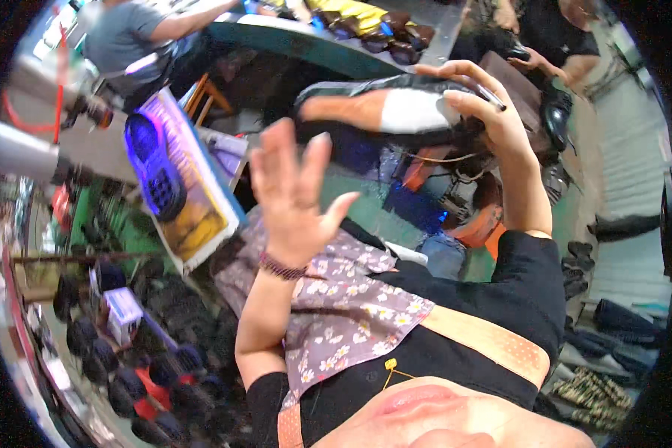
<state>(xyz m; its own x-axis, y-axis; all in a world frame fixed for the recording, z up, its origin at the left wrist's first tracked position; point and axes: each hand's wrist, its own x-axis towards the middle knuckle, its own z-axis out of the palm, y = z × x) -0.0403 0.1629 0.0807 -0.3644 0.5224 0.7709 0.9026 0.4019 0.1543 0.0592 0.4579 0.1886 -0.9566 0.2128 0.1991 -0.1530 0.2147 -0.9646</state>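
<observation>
My right hand (484, 101) is raised at the upper right, its fingers closed around one end of a black shoe (343, 108). The shoe lies sideways in the air, with a tan-orange stretch and a white stretch along its face. A thin dark stick with a bright side (489, 95), perhaps a pen, shows at the fingers of that hand. To the left of the shoe and lower, my left hand (295, 194) is held up, empty, with its fingers spread and somewhat blurred. A purple-lit shoe sole (157, 168) rests on a printed board or box lid (201, 216) to the left.
Beyond the shoe runs a green-sided bench (313, 46) bearing brown shoes (399, 46). A person (131, 45) sits at the far left; another (552, 45) works with a black shoe at the far right. Racked dark shoes (101, 358) stand at the lower left.
</observation>
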